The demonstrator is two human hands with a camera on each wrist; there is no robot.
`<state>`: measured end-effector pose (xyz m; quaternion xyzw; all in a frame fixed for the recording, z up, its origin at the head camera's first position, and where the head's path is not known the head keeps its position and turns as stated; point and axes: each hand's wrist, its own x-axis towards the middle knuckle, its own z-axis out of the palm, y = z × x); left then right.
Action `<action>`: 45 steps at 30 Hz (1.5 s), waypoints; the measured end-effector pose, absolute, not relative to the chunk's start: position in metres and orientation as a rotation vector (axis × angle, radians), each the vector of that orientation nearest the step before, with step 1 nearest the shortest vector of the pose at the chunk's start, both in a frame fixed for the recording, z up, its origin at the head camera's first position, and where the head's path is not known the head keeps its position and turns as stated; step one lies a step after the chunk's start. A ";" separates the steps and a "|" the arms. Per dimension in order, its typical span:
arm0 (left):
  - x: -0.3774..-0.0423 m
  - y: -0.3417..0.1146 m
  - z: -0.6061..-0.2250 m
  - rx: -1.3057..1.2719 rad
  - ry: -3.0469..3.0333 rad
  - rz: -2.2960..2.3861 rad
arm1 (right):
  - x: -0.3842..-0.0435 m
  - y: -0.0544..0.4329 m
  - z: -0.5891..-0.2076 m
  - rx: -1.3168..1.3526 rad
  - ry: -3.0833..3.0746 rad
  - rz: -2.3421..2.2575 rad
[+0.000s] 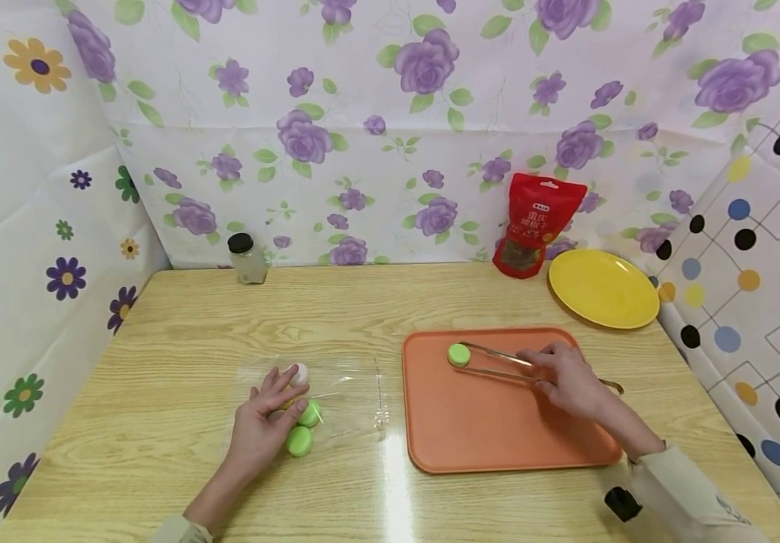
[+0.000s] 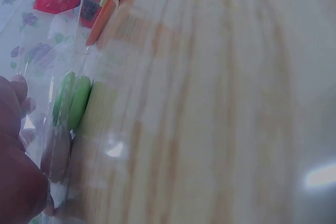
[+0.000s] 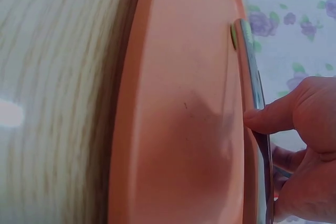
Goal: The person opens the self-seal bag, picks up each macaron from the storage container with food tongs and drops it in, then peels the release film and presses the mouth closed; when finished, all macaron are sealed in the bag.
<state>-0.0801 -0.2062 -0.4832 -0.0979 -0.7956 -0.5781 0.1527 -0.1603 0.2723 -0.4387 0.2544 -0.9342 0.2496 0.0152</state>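
Observation:
In the head view, my right hand (image 1: 566, 377) grips metal tongs (image 1: 499, 372) over the orange tray (image 1: 512, 430). The tong tips stand on either side of a light green disc (image 1: 459, 354), which also shows as a green edge (image 3: 234, 36) in the right wrist view. My left hand (image 1: 264, 422) rests with fingers spread on a clear plastic bag (image 1: 352, 392). Around its fingertips are a white disc (image 1: 300, 374), a partly hidden yellow piece (image 1: 288, 404) and two green discs (image 1: 299, 441). Through the plastic, green discs (image 2: 80, 103) show in the left wrist view.
A yellow plate (image 1: 603, 290) lies at the back right, beside a red pouch (image 1: 535, 222). At the back left stands a small jar with a black lid (image 1: 247, 258). Patterned cloth walls (image 1: 376, 151) enclose the wooden table on the back and sides.

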 end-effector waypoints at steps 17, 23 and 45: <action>-0.079 -0.206 -0.482 -0.288 -2.277 -1.652 | -0.163 0.272 -0.449 0.810 -2.890 0.826; -0.078 -0.206 -0.483 -0.296 -2.262 -1.651 | -0.162 0.272 -0.449 0.833 -2.870 0.817; -0.080 -0.207 -0.481 -0.289 -2.272 -1.685 | -0.140 0.210 -0.432 1.108 -2.842 0.741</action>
